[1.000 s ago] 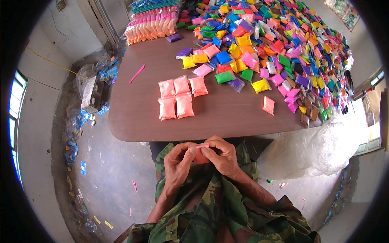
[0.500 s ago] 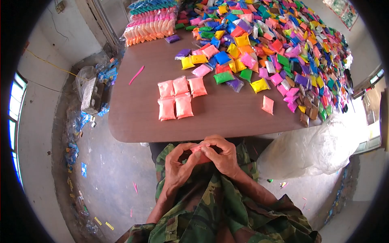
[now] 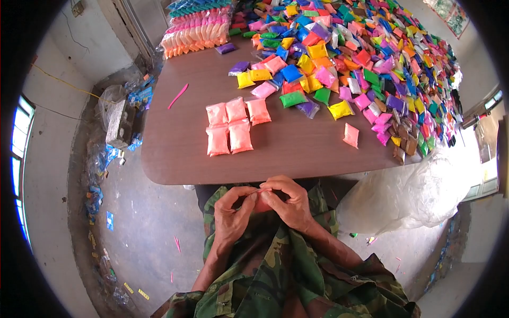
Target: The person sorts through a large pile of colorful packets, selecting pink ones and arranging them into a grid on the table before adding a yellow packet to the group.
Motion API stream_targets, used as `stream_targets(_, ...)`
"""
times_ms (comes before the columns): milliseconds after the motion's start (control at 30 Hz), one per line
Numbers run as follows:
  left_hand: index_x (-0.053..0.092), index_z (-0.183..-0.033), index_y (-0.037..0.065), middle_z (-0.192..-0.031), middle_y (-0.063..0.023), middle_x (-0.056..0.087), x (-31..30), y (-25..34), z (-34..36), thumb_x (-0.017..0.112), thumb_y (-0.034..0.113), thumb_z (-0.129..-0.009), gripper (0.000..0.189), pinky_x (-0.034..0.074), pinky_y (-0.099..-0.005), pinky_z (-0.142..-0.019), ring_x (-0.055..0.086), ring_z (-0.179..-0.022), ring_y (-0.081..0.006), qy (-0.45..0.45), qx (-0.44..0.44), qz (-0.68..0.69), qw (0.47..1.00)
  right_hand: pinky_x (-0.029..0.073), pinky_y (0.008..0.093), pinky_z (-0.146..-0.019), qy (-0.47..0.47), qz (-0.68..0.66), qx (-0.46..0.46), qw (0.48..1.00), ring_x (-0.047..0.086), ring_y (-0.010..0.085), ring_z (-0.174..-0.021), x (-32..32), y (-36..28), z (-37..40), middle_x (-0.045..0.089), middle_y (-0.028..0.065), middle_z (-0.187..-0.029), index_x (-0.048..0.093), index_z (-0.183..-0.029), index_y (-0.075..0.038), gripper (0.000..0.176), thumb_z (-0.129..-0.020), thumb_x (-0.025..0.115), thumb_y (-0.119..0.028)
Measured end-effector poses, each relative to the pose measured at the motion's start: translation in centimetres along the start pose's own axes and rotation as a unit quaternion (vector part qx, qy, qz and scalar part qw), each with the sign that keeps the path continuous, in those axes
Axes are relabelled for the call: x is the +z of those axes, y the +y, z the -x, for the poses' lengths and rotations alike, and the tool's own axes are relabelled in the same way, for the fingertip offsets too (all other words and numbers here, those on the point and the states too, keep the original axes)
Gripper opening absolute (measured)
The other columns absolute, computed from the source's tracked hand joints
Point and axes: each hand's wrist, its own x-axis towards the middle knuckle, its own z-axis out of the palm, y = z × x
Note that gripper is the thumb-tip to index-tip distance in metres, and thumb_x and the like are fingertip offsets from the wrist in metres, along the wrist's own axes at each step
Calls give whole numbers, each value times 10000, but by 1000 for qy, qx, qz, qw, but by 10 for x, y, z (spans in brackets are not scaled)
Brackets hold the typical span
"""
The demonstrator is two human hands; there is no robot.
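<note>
Just below the near edge of the brown table [image 3: 175, 153], my left hand [image 3: 231, 212] and my right hand [image 3: 289, 204] meet over my lap. Both pinch one small salmon-pink packet [image 3: 261, 202], which is mostly hidden between the fingers. On the table ahead, several matching salmon-pink packets [image 3: 233, 127] lie side by side in two short rows. One more pink packet [image 3: 350, 135] lies alone to the right.
A large heap of small coloured packets [image 3: 360, 58] covers the far right of the table. Stacked rows of pink and blue packets [image 3: 196, 32] sit far left. A pink strip [image 3: 178, 96] lies on the table. A big clear plastic bag [image 3: 408, 196] rests on the floor right.
My fingers have shifted on the pink packet, closing tighter over it so less of it shows. The hands stay over my lap and the table is unchanged.
</note>
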Motion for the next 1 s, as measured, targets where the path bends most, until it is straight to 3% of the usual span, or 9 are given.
stream_targets(200, 723, -1119, -21, -959, -26, 722, 0, 0, -2, 673, 27, -988, 148, 506, -240, -786, 622, -872, -80, -15, 42, -25, 999, 519, 309, -841, 10, 14, -21, 1000, 656, 198, -949, 2, 3, 1, 679, 93, -1032, 725, -1061, -16, 116, -945, 725, -27)
stream_targets(300, 724, -1156, -7, -974, -39, 720, 0, 2, -1, 649, 36, -1002, 177, 499, -250, -813, 623, -885, -96, -15, -9, 40, 999, 517, 310, -838, 18, -13, 3, 1000, 652, 200, -948, 1, 9, 3, 675, 94, -1041, 723, -1069, -19, 114, -961, 725, -55)
stream_targets(400, 717, -1187, -15, -977, -33, 716, -4, 6, -1, 639, 50, -1015, 200, 491, -251, -799, 611, -882, -100, -29, -21, -15, 999, 515, 310, -837, 24, 10, -16, 1000, 644, 197, -944, 3, 11, 3, 673, 88, -1044, 720, -1078, -20, 118, -972, 721, -73)
stream_targets(500, 713, -1183, -24, -974, -29, 710, -1, 4, -2, 642, 69, -1022, 200, 481, -247, -788, 598, -876, -95, -23, 21, -40, 999, 513, 309, -840, 27, 9, -14, 999, 641, 195, -946, 3, 10, 2, 671, 86, -1037, 719, -1083, -23, 123, -974, 720, -80)
stream_targets(600, 703, -1188, -40, -980, -46, 715, 1, 5, -1, 666, 94, -1012, 224, 492, -249, -794, 611, -887, -89, -4, -39, -4, 999, 513, 307, -841, 27, 23, -9, 999, 640, 188, -951, 1, 9, 2, 669, 84, -1047, 721, -1083, -24, 123, -975, 721, -84)
stream_targets(700, 702, -1169, -43, -993, -56, 720, 12, 13, -2, 705, 134, -994, 249, 501, -248, -803, 625, -896, -81, 34, -84, 131, 987, 514, 305, -844, 49, 3, -10, 999, 641, 180, -956, 2, 13, 1, 668, 79, -1055, 724, -1086, -25, 127, -974, 725, -84)
stream_targets(800, 700, -1138, -48, -966, -59, 729, 6, 6, 2, 725, 155, -982, 257, 517, -255, -783, 642, -870, -91, -51, -93, 69, 992, 515, 301, -842, 42, -2, -3, 999, 638, 170, -964, 1, 12, 1, 664, 76, -1082, 726, -1096, -23, 138, -969, 732, -77)
stream_targets(900, 703, -1110, -40, -906, -50, 725, 2, 9, 1, 732, 161, -980, 241, 514, -254, -741, 636, -810, -94, -45, -46, -23, 998, 532, 278, -801, 27, -29, 11, 999, 634, 144, -975, 0, 14, 4, 658, 76, -1107, 717, -1139, -27, 184, -960, 740, -66)
stream_targets(1000, 696, -1098, -54, -955, -88, 764, -4, 9, -1, 715, 154, -997, 231, 550, -275, -790, 686, -861, -117, -61, -37, -105, 992, 552, 253, -765, 15, -117, 49, 992, 636, 110, -977, 2, 15, 5, 649, 75, -1154, 698, -1181, -14, 236, -957, 748, -69)
